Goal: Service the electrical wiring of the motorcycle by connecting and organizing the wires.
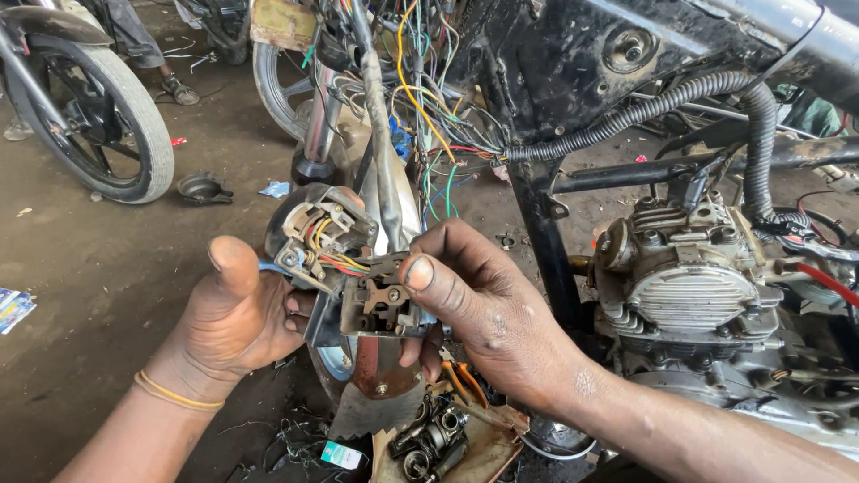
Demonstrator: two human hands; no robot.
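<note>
We hold an opened handlebar switch housing at centre frame, its coloured wires bared. Our left hand cups it from nine o'clock; our right hand pinches its dark inner switch block from three o'clock. The engine sits at three o'clock, a wire bundle at twelve, a wheel at ten.

small box: bottom centre of the frame, lying on the floor, a little rectangular carton, white with a teal-green end
printed packets: far left edge, flat on the floor, blue and white, partly cut off
blue scrap: upper left of centre, a crumpled wrapper on the floor
</note>
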